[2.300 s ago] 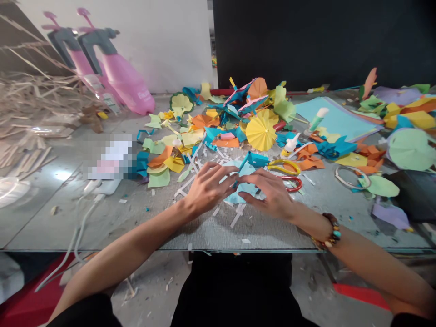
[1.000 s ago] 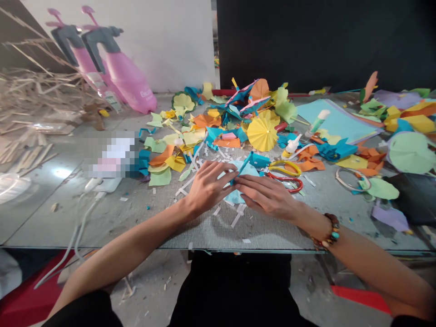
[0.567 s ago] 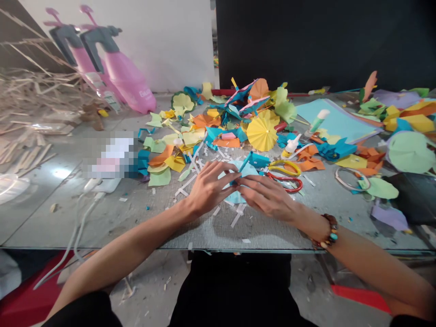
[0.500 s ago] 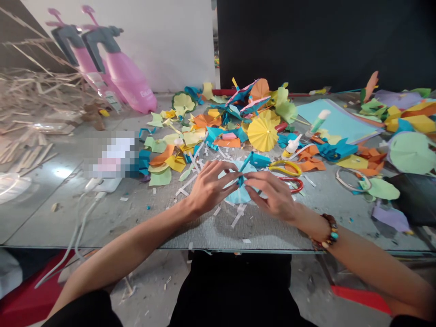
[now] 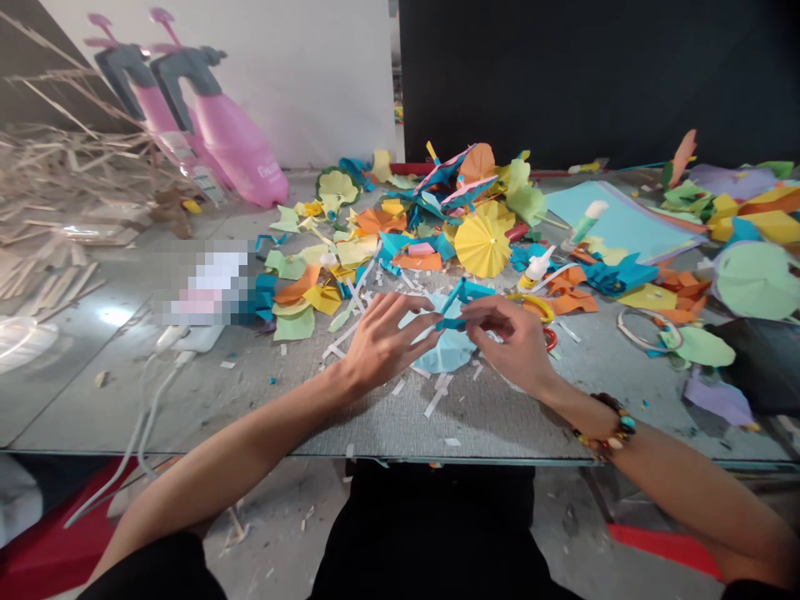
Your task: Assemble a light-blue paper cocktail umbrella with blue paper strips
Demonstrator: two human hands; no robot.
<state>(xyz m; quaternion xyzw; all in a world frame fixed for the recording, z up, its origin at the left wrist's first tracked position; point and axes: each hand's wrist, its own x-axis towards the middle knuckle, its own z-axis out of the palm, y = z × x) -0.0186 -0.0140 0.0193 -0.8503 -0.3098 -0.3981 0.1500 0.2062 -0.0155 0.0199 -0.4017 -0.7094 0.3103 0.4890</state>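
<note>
My left hand [image 5: 388, 337] pinches a thin blue paper roll [image 5: 455, 295] that points up and away. A short blue paper strip [image 5: 451, 324] stretches from the roll to the fingertips of my right hand [image 5: 509, 340], which are closed on its end. Under both hands lies a pleated light blue paper disc [image 5: 445, 357], partly covered by my fingers. Beyond my right hand show the handles of scissors, one yellow handle [image 5: 538, 307] and one red handle [image 5: 550, 337], partly hidden by that hand.
Coloured paper scraps [image 5: 375, 221] heap across the back, with a yellow pleated disc [image 5: 482, 240]. Behind my right hand stand a small glue bottle [image 5: 536, 268] and a glue stick [image 5: 587, 223]. Pink spray bottles [image 5: 234, 146] and a phone [image 5: 212, 287] with cables are on the left.
My right hand has drawn back a little to the right and turned, pulling the blue strip out sideways from the roll. My left hand has barely moved.
</note>
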